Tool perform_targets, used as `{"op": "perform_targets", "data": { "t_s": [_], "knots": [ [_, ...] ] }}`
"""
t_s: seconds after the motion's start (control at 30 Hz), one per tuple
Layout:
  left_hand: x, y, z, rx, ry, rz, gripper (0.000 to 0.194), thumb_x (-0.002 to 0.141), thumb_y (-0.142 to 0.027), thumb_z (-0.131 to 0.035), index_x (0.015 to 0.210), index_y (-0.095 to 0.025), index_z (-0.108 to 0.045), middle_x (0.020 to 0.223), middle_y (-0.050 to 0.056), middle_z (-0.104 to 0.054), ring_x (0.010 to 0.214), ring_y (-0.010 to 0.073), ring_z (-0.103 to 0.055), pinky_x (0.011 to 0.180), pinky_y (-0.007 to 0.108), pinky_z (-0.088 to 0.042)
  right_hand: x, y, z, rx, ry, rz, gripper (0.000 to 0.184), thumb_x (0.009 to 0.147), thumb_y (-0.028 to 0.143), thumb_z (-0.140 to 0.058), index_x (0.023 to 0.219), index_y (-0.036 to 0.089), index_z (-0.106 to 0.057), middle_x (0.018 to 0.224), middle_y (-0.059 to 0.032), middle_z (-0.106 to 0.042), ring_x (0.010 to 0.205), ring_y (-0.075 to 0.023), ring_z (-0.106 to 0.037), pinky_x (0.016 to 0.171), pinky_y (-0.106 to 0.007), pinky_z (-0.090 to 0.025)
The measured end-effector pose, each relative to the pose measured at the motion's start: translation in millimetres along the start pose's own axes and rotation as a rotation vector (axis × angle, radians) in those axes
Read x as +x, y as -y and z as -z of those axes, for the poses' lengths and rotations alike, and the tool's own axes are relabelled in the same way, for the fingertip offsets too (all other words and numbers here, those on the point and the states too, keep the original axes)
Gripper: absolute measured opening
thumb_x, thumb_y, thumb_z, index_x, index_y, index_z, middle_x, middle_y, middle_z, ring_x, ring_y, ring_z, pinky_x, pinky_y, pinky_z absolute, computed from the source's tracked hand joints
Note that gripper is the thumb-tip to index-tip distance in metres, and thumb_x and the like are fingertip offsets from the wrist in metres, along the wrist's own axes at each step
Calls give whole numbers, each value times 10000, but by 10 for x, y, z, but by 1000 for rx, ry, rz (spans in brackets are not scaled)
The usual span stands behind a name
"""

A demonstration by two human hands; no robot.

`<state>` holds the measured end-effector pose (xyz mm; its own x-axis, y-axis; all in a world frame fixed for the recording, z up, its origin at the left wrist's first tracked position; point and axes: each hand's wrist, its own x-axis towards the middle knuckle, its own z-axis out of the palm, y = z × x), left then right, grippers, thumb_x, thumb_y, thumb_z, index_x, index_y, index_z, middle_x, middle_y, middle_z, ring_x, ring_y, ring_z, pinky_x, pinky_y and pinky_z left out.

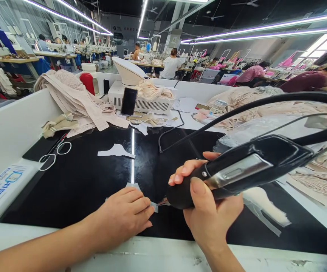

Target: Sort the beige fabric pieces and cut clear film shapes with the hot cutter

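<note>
My right hand (205, 204) is wrapped round a black hand-held tool (242, 170) with a silver plate and a thick black cable, its tip pointing down-left at the black table top (81, 181). My left hand (123, 215) lies fingers-together on a small pale fabric piece (154, 206) and presses it flat just beside the tool's tip. Another white cut piece (115, 151) lies farther back on the table.
Beige fabric is piled at the back left (75, 100) and right (265, 105). A white machine (140, 94) with a phone (129, 101) leaning on it stands behind. White rings (56, 154) lie at the left. Other workers sit at distant tables.
</note>
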<state>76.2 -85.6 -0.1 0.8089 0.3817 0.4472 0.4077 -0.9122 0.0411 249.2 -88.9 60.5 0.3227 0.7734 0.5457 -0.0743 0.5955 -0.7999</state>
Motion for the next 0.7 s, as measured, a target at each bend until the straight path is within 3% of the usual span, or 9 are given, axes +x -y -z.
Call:
{"op": "perform_targets", "data": {
  "t_s": [0.7],
  "knots": [
    [-31,13,-11,-54,20,21,205,1000,-277,-522,1125,-154,-627,1037,40,-675,969,193,-603,900,356,-519,-72,36,1,1,52,-35,332,890,291,-691,1183,283,-534,834,17,-577,650,-158,-592,582,-313,-538]
  ]
}}
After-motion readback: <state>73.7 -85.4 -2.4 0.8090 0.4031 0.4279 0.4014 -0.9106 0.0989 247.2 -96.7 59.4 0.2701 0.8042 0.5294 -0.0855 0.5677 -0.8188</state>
